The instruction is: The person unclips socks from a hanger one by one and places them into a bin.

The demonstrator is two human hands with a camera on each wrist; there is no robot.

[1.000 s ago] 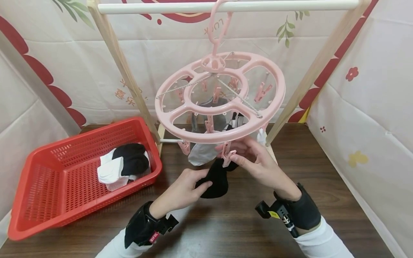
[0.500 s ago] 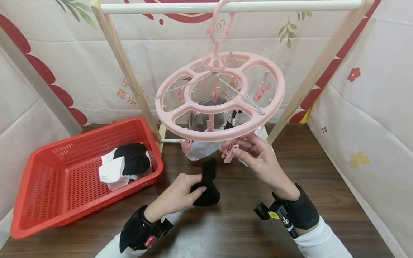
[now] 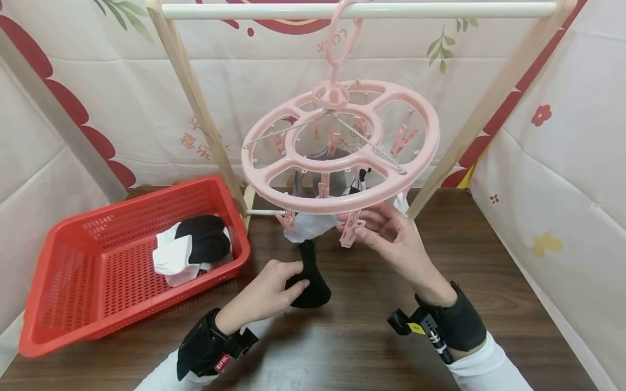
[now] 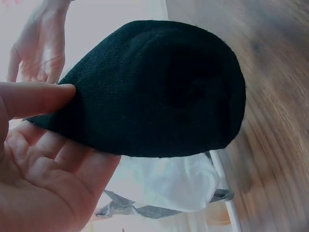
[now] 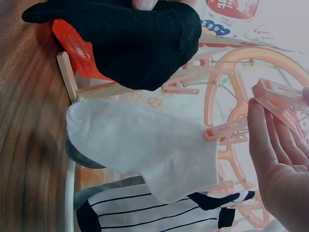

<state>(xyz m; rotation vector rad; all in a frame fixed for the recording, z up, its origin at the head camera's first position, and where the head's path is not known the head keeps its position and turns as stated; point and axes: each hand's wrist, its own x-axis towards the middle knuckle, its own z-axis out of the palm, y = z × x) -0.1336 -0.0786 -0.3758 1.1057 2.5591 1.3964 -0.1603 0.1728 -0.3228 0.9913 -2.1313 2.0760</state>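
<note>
Above the bench [image 3: 362,347], the left hand [image 3: 266,293] pinches a black sock [image 3: 317,288]; the right hand [image 3: 398,247] pinches a pink clip [image 3: 351,231]; likely light, soft, floppy, the sock wants holding near an end.

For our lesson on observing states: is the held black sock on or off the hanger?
Off: the left hand holds the black sock, apart from the clip in the right hand.

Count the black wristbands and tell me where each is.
2: one wristband round the wrist of the left hand, which pinches a black sock; another band round the wrist of the right hand, which holds a pink clip. None looks hidden.
</note>
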